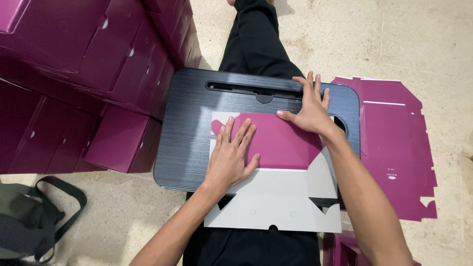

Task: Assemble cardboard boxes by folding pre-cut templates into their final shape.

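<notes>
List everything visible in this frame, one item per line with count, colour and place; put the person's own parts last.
box blank being folded: one, magenta face, grey-white back, flat on the lap desk under both hands
lap desk: one, black, across the person's lap, slot along its far edge
flat box blanks: a stack, count unclear, magenta, on the floor at right
assembled boxes: a pile, count unclear, magenta, at left
bag: one, dark green with straps, bottom left on the floor
floor: beige, speckled
legs: black trousers, stretched out under the desk
left hand: flat, pressing the folded flap
right hand: spread, pressing the blank's far right edge
</notes>
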